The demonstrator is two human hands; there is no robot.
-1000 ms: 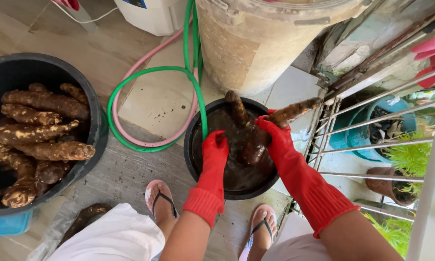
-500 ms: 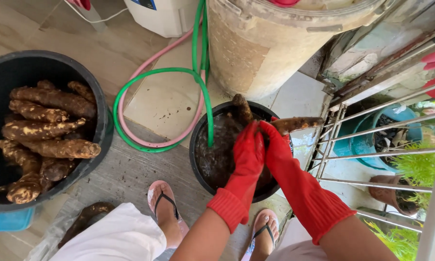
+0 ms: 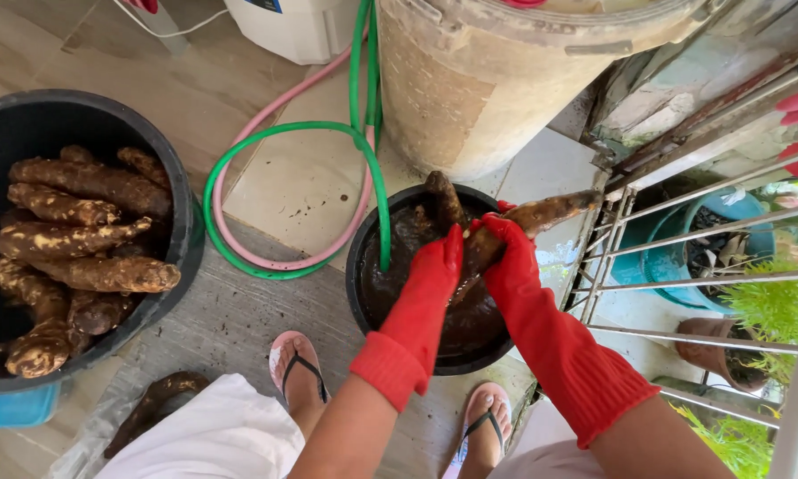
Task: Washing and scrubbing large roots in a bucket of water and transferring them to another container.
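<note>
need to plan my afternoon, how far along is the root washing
Early, it seems. No pile of cleaned roots shows anywhere. In hand: the left hand and right hand, both in red gloves, rub one root over the black bucket of muddy water. Left: the big black tub holds many muddy roots.

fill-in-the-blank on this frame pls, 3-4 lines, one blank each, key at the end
1. Both hands wear long rubber gloves coloured ____.
2. The right hand grips a cassava root above a small tub filled with muddy ____.
3. The large black tub on the person's left holds a pile of unwashed ____.
4. The hose whose end dips into the small tub is coloured ____.

Missing words: red; water; cassava roots; green
</note>
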